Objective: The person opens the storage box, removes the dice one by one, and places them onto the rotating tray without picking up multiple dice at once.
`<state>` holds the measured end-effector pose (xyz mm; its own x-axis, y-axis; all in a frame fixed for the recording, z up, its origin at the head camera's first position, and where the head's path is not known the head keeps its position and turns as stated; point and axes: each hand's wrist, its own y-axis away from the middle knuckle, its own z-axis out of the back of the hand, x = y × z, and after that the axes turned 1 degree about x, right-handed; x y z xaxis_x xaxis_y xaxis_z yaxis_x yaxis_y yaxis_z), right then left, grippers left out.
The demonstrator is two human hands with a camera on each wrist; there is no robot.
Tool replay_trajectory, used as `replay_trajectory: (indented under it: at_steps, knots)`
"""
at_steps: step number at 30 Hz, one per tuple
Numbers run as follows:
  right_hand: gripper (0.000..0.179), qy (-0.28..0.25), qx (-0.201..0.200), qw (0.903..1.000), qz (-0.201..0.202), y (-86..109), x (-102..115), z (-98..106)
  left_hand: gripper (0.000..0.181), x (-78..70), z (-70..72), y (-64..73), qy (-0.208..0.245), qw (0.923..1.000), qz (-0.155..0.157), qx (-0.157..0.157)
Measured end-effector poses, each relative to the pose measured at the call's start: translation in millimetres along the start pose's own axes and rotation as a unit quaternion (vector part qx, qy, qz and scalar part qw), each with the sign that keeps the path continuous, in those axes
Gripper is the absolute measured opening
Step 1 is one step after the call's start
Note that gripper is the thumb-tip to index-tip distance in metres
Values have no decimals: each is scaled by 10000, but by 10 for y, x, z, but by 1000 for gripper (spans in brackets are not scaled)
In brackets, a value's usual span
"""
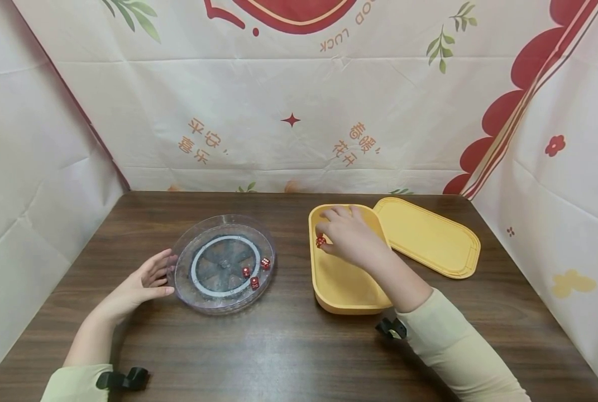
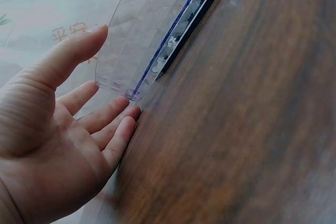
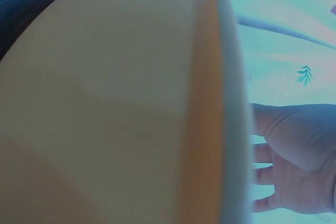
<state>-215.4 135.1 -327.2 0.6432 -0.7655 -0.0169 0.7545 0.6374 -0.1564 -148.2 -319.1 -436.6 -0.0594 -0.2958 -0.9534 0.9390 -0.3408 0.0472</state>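
A round clear plastic tray (image 1: 181, 287) with a white ring in its base holds several red dice (image 1: 254, 282) near its right side. My left hand (image 1: 140, 283) is at the tray's left edge, fingers spread and relaxed, thumb apart; the left wrist view shows its fingertips (image 2: 123, 103) right at the clear wall. Over the yellow box (image 1: 315, 273), my right hand (image 1: 350, 234) pinches a red die (image 1: 321, 242) between thumb and forefinger. In the right wrist view the box wall (image 3: 205, 129) hides the fingertips and the die.
A yellow lid (image 1: 429, 237) lies flat behind and right of the box, partly under its far corner. The dark wood table (image 1: 278, 357) ends at a printed cloth backdrop (image 1: 258, 139), with cloth walls at both sides.
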Motion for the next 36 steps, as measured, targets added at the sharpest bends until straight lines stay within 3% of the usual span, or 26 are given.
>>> replay_trajectory:
  at_steps: [15,23,36]
  knots:
    - [17,308,50,9992,269,-151,259,72,84,5,4,0,-4,10000,-36,-5]
    - [10,280,-74,9980,557,-236,420,68,84,-2,-1,-8,-16,10000,5,5]
    - [17,361,251,9965,715,-388,686,71,84,-23,-10,0,-39,10000,15,10]
